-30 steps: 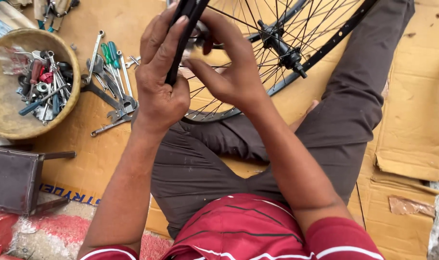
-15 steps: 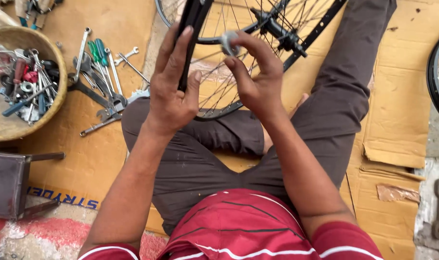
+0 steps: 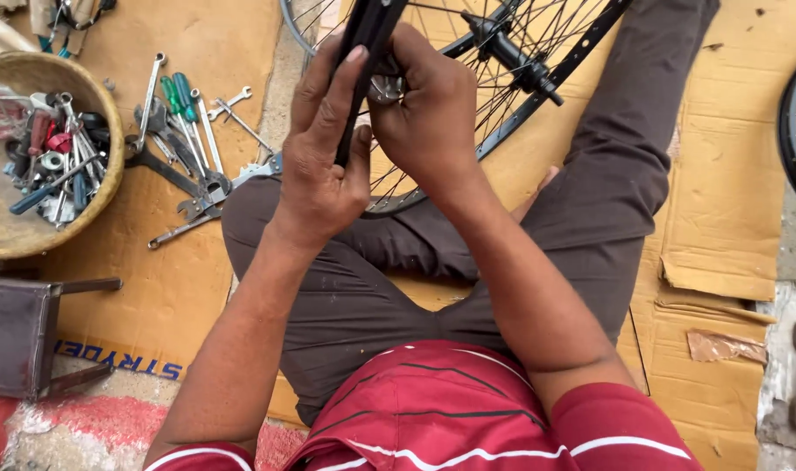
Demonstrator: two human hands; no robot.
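While the person sits cross-legged on flattened cardboard (image 3: pixel 729 201), the head camera looks straight down on both hands raised over the lap. The left hand (image 3: pixel 324 161) has its fingers curled shut around the black rim (image 3: pixel 372 39) of a bicycle wheel (image 3: pixel 502 78), thumb pressed along one side and fingertips laid flat on the other. The right hand (image 3: pixel 424 113) is closed just beside it, pinching a small round metal part (image 3: pixel 386 87) against the rim; what exactly the fingertips grip there is partly hidden. The wheel rests tilted across the knees, its hub (image 3: pixel 511 52) and thin spokes fanning out beyond the hands. It looks stiff but fairly light, a hoop best gripped at the rim, since the spokes are slender and would likely bend or pinch fingers, and the smooth painted edge may slip. To the left, wrenches and screwdrivers (image 3: pixel 188 148) lie scattered on the cardboard, near a round basket (image 3: pixel 110 131) filled with more tools. A dark metal box (image 3: pixel 14 340) sits at the lower left.
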